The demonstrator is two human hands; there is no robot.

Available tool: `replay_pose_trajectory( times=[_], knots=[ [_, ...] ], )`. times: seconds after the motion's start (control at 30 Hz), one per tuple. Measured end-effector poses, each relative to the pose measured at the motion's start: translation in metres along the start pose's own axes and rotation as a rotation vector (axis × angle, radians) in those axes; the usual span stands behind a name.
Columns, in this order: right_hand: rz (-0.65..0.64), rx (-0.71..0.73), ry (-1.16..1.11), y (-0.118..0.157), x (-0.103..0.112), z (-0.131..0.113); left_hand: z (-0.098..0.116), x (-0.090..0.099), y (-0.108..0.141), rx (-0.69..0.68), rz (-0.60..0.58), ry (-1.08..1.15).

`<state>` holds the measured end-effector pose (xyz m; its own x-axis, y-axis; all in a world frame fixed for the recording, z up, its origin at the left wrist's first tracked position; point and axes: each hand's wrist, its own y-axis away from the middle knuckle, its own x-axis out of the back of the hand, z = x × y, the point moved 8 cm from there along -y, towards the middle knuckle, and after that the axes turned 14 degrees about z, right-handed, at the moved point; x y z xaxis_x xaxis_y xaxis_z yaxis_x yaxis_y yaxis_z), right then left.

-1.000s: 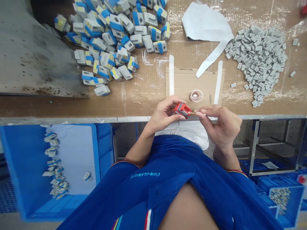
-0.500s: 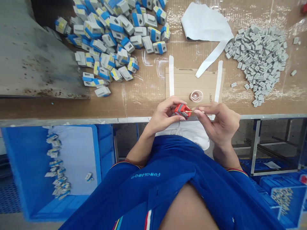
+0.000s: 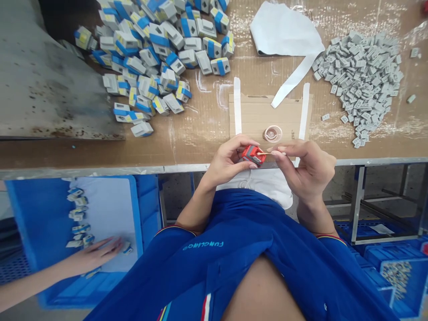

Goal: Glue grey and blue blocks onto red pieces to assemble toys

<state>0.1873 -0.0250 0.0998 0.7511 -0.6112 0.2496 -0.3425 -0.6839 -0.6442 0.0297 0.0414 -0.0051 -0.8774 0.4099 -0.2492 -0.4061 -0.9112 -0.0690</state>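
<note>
My left hand [image 3: 229, 159] is closed around a small red and grey block-shaped part [image 3: 251, 154], held just above the table's front edge. Pinched between the thumb and fingers of my right hand [image 3: 306, 169] is a thin cotton swab [image 3: 265, 154]. Its tip reaches into the open side of the red part; whether it touches the inside I cannot tell. Just beyond my hands, a small clear plastic cup [image 3: 273, 133] stands on a taped cardboard sheet [image 3: 254, 116].
Grey housings with blue and yellow tape [image 3: 160, 58] lie heaped at the back left, beside a metal sheet [image 3: 56, 84]. Small grey plates [image 3: 364, 84] are piled at right. White cloth [image 3: 284, 31] lies between. Another person's hand [image 3: 103, 252] reaches into a blue bin [image 3: 135, 214].
Another person's arm has come in from the left, its hand over the blue bin. The swab's tip has shifted slightly at the red part. My left hand keeps nearly the same place.
</note>
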Motion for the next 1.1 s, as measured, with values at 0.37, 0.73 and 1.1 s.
replay_pose_trajectory(
  times=[0.37, 0.73, 1.1],
  knots=[
    [-0.019, -0.054, 0.005, 0.000, -0.004, 0.007, 0.000, 0.000, 0.001, -0.017, -0.015, -0.039],
    [-0.076, -0.101, -0.035, 0.010, 0.002, 0.012, -0.004, 0.003, 0.003, 0.048, -0.006, -0.045],
    [0.213, -0.219, 0.037, 0.011, 0.026, 0.048, -0.004, -0.001, 0.006, 0.089, -0.020, 0.073]
  ],
)
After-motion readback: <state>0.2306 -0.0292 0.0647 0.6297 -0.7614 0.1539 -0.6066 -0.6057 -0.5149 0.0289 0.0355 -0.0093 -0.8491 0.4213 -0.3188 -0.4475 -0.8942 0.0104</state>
